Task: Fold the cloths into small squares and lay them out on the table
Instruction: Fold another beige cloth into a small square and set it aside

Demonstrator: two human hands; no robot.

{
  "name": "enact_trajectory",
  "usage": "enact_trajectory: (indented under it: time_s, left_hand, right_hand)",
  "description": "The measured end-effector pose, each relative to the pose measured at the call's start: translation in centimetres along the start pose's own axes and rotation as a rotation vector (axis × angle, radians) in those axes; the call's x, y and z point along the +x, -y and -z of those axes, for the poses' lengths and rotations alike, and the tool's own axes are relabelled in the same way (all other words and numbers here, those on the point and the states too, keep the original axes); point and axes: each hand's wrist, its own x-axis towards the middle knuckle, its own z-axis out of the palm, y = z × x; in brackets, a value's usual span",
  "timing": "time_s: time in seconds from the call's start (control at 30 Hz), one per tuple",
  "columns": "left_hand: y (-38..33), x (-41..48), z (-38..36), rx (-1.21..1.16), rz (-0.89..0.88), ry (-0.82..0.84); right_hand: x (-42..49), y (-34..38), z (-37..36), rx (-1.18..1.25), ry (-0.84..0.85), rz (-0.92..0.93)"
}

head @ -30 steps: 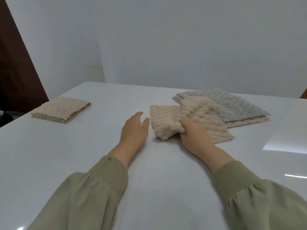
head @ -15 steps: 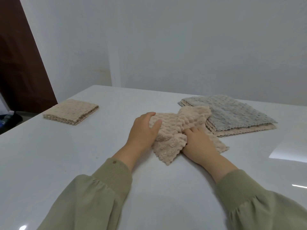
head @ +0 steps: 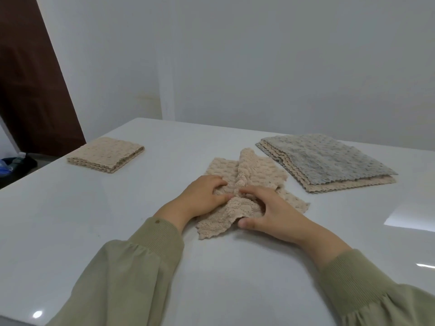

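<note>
A beige bumpy cloth (head: 249, 170) lies rumpled on the white table (head: 94, 220), bunched into a ridge down its middle. My left hand (head: 202, 196) grips the bunched part from the left, fingers curled into it. My right hand (head: 270, 212) grips it from the right, thumb at the near edge. A folded beige square (head: 106, 154) lies at the far left. A flat stack of cloths (head: 329, 161), grey on top and beige below, lies at the far right.
A grey wall stands behind the table. A dark brown door (head: 30, 90) is at the left, with dark and blue items (head: 14, 162) on the floor beside the table's left edge.
The cloth has been pulled nearer and away from the stack. My left hand went from open beside it to gripping it. Both hands now bunch its middle.
</note>
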Motion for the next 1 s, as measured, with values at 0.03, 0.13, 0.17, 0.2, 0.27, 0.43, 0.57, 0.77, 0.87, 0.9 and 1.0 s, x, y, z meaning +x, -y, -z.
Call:
enact_trajectory:
  time_s: [0.03,0.13,0.17,0.2,0.27,0.43,0.57,0.77,0.87,0.9,1.0]
  left_hand:
    - [0.0,0.0,0.0,-0.001,-0.002,-0.004]
    - [0.0,0.0,-0.2,0.022,-0.006,-0.010]
    - [-0.1,0.0,-0.2,0.031,-0.005,-0.012]
    - [-0.1,0.1,-0.3,0.039,-0.003,-0.013]
    - [-0.1,0.1,-0.3,0.047,-0.003,-0.014]
    - [0.2,0.0,0.5,0.047,0.037,0.006]
    - [1.1,-0.4,2.2,0.058,0.137,0.115]
    - [2.3,-1.4,4.4,-0.183,0.262,-0.090]
    - [1.8,-1.5,3.5,-0.189,0.198,-0.154]
    - [1.5,-1.4,3.1,-0.159,0.155,-0.140]
    - [1.1,-1.1,1.9,-0.027,0.049,-0.049]
  right_hand:
    - [0.0,0.0,0.1,0.035,-0.039,-0.013]
    - [0.4,-0.6,0.0,-0.130,-0.232,-0.051]
    - [0.6,-1.0,0.0,-0.250,-0.242,-0.089]
    - [0.8,-1.3,-0.1,-0.356,-0.215,-0.147]
    - [1.1,-1.9,-0.1,-0.468,-0.129,-0.251]
    - [1.2,-1.1,-0.8,-0.443,-0.200,-0.142]
    - [1.8,0.8,-2.9,-0.429,-0.213,0.021]
    - [3.2,4.0,-5.7,-0.283,-0.157,0.150]
    - [3.3,3.8,-5.2,-0.238,-0.240,0.064]
    - [3.2,3.5,-4.8,-0.264,-0.289,0.026]
    - [2.7,2.2,-3.5,-0.362,-0.355,-0.138]
